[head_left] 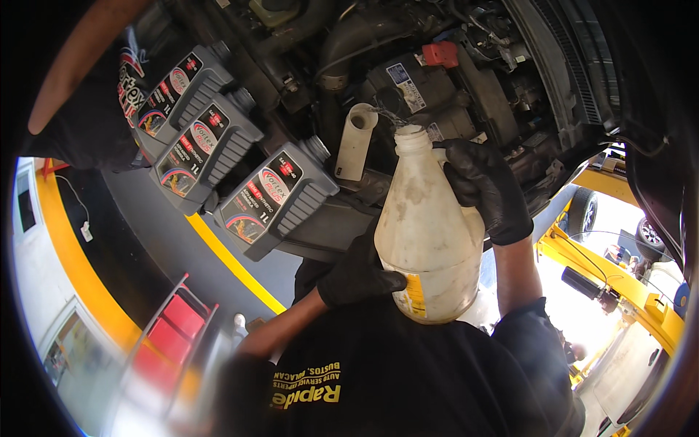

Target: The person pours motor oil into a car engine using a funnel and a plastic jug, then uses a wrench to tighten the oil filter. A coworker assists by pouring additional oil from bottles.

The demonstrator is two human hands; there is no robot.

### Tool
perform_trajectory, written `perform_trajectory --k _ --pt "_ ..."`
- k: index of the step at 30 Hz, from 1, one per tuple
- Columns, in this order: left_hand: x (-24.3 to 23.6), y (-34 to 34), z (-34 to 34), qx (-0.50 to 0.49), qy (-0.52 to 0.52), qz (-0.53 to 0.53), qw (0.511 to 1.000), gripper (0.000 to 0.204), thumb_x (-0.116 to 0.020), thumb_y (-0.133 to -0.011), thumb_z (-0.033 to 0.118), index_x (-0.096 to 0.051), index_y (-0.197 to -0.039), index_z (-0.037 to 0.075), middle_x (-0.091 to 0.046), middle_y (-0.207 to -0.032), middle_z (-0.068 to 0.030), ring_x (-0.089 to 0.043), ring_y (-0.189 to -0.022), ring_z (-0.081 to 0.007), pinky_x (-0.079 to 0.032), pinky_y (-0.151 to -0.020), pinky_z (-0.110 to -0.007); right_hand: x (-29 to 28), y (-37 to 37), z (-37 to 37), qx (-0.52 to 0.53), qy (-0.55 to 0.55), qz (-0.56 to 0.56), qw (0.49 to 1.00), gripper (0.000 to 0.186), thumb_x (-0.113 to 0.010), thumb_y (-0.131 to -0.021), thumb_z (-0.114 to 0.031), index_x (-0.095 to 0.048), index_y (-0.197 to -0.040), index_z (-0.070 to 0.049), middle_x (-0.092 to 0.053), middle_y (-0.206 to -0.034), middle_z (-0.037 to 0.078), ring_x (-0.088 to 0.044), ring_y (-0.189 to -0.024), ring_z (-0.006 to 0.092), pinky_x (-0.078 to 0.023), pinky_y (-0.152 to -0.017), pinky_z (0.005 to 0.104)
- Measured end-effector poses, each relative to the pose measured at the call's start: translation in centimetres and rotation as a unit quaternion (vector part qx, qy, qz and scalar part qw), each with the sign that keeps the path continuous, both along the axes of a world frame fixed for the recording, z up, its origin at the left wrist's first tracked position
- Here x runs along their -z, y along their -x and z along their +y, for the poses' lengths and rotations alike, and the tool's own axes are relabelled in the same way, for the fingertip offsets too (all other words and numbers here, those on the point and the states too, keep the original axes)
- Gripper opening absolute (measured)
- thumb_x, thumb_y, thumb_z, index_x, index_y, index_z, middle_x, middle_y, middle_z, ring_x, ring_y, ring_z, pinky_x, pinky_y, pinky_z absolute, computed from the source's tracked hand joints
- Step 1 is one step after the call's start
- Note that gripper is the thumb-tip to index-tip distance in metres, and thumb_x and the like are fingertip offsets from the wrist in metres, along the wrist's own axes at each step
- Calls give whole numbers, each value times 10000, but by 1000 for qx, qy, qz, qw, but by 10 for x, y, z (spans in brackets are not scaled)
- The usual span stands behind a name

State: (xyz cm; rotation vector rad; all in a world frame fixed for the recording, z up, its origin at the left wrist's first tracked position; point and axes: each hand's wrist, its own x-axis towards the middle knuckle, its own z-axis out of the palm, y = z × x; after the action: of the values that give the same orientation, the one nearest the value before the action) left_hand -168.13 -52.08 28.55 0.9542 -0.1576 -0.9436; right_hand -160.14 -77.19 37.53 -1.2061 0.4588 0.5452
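Note:
Both my hands, in black gloves, hold a cloudy white plastic jug (431,240) with a smudged surface and a yellow label. My right hand (489,188) is closed around its handle at the upper right. Low on its left side my left hand (362,275) presses with the thumb, its other fingers partly hidden. The jug's open mouth tips forward over the engine bay. A clear, glinting streak runs between this mouth and an off-white upright filler tube (356,146) with a round opening; it looks like liquid.
Several grey oil bottles (280,195) stand along the car's front edge to the left. Beyond the tube lie a battery (419,84) and a red terminal cover (440,54). A co-worker's bare arm (76,62) reaches in at upper left. A yellow lift (619,280) stands right.

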Motion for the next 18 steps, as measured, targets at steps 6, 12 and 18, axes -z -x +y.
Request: perform_trajectory --k 6,12,18 --pt "-2 0 1 6 -7 -9 1000 1136 -895 -760 353 -235 -1615 -1 -466 -1569 -160 -426 -1475 -255 -355 -1199 -421 1 4 -1 6 -4 -9 1000 191 -678 -1027 -271 -660 -970 -90 -448 -658 -95 -349 -548 1 -276 -501 199" --pt "-3 4 3 -2 -19 -36 999 1126 -898 -757 338 -247 -1611 -1 -472 -1564 -158 -429 -1471 -246 -351 -1203 -420 -6 8 4 28 -17 -1 999 172 -679 -1028 -238 -667 -968 -78 -471 -667 -93 -379 -571 0 -310 -513 201" --pt "-7 6 3 12 -1 3 1000 1146 -884 -769 393 -227 -1624 6 -462 -1572 -126 -433 -1450 -211 -388 -1176 -402 -11 13 6 25 2 -11 1000 178 -668 -1036 -244 -666 -983 -74 -500 -689 -89 -404 -582 -2 -346 -526 205"
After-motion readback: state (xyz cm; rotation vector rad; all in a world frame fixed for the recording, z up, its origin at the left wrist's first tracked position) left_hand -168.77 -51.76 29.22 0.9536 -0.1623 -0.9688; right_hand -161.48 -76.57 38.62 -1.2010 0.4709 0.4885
